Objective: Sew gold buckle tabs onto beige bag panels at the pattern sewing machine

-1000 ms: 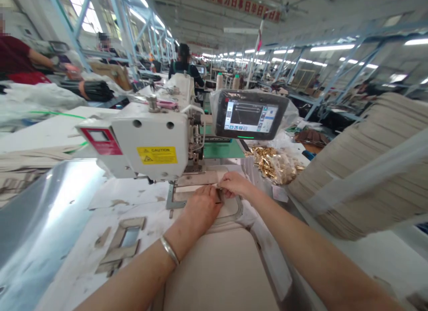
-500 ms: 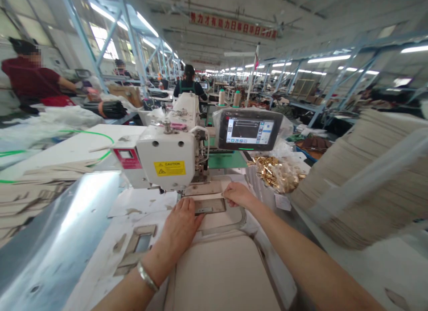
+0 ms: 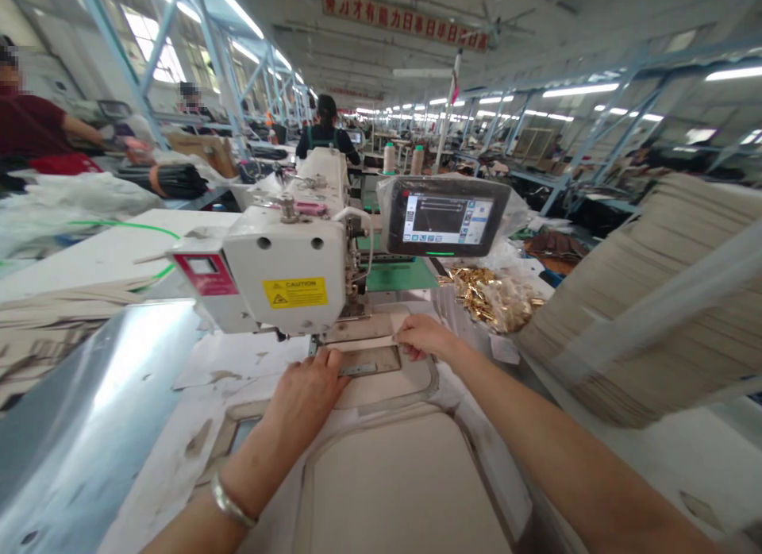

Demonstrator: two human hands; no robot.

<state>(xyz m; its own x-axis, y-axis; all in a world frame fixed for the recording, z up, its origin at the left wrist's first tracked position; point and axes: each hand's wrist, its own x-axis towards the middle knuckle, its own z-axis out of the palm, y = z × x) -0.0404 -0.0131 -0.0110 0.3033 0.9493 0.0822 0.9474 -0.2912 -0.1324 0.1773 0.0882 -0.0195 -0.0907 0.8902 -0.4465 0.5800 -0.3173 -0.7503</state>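
A narrow beige strip (image 3: 366, 344) lies across the top of a rectangular slot in a beige panel (image 3: 417, 375), under the front of a white sewing machine (image 3: 286, 260). At the strip's right end my right hand (image 3: 425, 337) pinches it between thumb and fingers. My left hand (image 3: 309, 391), with a bracelet at the wrist, rests at the strip's left end, its fingers close together and pressing down; their tips are partly hidden. A metal piece (image 3: 360, 369) shows in the slot. Nearer to me lies a large rounded beige panel (image 3: 398, 482).
A control screen (image 3: 446, 219) stands behind the work, with gold metal parts (image 3: 488, 296) in plastic beside it. A tall stack of beige pieces (image 3: 648, 300) is at the right. Beige pieces (image 3: 53, 324) lie left. Other people sit farther back.
The view has shifted slightly. My left hand has slid a little left along the strip, uncovering more of the slot. My right hand keeps its pinch at the right end.
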